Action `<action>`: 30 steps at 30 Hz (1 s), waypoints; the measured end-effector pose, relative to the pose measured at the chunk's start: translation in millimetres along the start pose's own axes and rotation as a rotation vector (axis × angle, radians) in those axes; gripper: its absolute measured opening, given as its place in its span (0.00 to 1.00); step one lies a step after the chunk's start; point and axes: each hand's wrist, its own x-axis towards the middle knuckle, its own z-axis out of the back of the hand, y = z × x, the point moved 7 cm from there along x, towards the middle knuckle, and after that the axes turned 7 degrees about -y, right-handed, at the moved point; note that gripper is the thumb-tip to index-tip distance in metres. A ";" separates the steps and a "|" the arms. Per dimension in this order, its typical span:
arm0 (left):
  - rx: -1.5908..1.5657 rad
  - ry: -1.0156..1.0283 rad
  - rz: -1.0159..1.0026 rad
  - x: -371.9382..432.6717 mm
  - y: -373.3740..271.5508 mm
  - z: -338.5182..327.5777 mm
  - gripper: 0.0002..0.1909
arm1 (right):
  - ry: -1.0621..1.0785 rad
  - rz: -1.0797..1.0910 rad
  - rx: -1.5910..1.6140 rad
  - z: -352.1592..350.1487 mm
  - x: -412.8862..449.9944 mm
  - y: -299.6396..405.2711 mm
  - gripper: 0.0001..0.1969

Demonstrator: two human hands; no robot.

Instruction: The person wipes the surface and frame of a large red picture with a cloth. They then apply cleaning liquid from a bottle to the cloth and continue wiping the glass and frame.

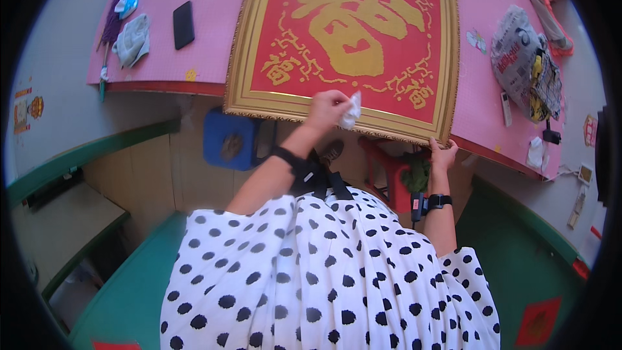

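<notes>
A large picture frame [449, 58] with ornate gold moulding lies on a pink-covered table, its near edge jutting past the table's edge. Behind its shiny pane is a red panel [291, 14] with gold characters. My left hand [329, 108] pinches a crumpled white tissue or cloth [351, 112] above the near border of the frame. My right hand [442, 154] grips the frame's near right corner, thumb at the edge; some fingers are hidden.
On the pink table [209, 9] lie a black phone [183, 25], a grey cloth [132, 41] and a tissue pack [129, 5]. To the right are a plastic bag [515, 53] and a white remote [506, 109]. Blue [218, 141] and red [398, 170] stools stand below.
</notes>
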 end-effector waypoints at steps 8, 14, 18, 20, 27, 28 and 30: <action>-1.445 0.149 0.512 -10.7 -16.3 48.0 0.11 | -0.031 -0.036 0.072 -2.7 2.5 -13.7 0.33; -1.291 0.073 0.582 -12.9 -9.3 55.3 0.11 | -0.015 -0.089 0.044 3.6 -3.2 -5.8 0.33; -0.040 -0.091 0.232 -2.7 40.4 128.0 0.06 | -0.061 -0.021 0.158 4.0 -1.4 -8.2 0.31; 0.663 -0.125 -0.234 -12.5 20.0 148.5 0.05 | -0.078 0.032 0.103 5.8 -8.9 4.3 0.31; 0.491 0.259 -0.313 -17.2 -2.2 74.0 0.05 | -0.044 -0.076 0.333 4.0 -10.8 -15.1 0.27; 0.452 0.338 -0.403 -14.2 -14.2 49.3 0.06 | -0.005 -0.149 0.504 1.9 -11.6 -17.9 0.27; 0.345 0.476 -0.525 -10.8 -33.8 -4.2 0.07 | -0.008 -0.196 0.561 6.8 -14.4 -16.8 0.26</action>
